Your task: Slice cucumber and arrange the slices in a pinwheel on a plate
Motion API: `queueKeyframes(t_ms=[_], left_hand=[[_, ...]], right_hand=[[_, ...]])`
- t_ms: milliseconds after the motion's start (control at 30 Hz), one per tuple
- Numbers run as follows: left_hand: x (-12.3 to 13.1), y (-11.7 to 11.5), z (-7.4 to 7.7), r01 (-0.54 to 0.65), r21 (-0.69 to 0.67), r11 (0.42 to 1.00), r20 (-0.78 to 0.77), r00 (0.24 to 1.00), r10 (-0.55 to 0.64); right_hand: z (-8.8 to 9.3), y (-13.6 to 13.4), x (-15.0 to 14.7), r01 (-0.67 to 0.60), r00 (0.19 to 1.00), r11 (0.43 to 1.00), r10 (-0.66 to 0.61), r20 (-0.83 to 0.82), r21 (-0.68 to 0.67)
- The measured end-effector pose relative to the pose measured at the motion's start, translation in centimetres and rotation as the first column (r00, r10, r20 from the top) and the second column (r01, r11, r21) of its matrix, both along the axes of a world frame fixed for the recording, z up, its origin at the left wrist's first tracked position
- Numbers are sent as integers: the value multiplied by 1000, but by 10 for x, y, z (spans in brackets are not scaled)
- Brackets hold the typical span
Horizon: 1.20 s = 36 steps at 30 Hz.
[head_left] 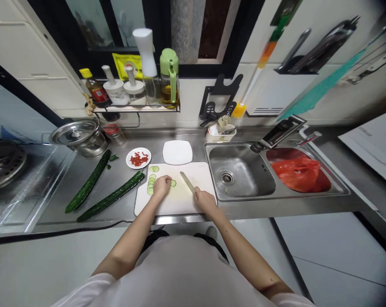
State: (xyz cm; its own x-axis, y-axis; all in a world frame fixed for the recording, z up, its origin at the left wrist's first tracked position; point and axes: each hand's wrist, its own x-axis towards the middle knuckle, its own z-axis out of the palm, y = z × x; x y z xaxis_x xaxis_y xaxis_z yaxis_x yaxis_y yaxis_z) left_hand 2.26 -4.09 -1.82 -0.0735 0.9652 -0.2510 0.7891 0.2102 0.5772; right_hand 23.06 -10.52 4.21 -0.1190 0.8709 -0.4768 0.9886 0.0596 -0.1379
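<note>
My right hand (206, 200) is wrapped round the handle of a knife (187, 181), its blade slanting up and left over the white cutting board (180, 205). My left hand (162, 186) is closed, fingertips pinched at the edge of a cucumber slice (173, 183) in the middle of the board. Beside that hand, more cucumber slices (151, 184) lie in an overlapping row along the board's left side. Two long green cucumbers, one nearer the board (111, 197) and one farther left (88, 183), rest on the steel counter.
Behind the board stand a white square plate (177, 152) and a small plate (129, 160) of chopped red pieces. A steel pot (84, 138) is at the back left. On the right is a double sink (244, 170) with a red plastic bag (297, 172). Bottles fill a rack (138, 109).
</note>
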Motion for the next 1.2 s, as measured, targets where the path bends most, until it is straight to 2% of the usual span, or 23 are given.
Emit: queueKeyframes(t_ms=[333,567,733,1000,1200], left_hand=[[0,3,-1,28,0,1000,-101,994,-28],[2,2,3,26,-4,1000,-108,994,-27],[1,2,6,24,-24,999,-103,994,-26],[-3,-2,1,-8,-41,999,-63,998,6],[-3,-2,0,-20,-51,998,-53,998,17]], right_hand=[[7,-23,-11,-131,991,991,131,-19,-16],[3,-21,-14,-143,990,990,142,-16,-18],[6,-18,-15,-149,989,988,150,8,-49],[16,-12,-15,-184,983,980,186,15,-77],[16,-11,-19,-192,981,975,192,-2,-110]])
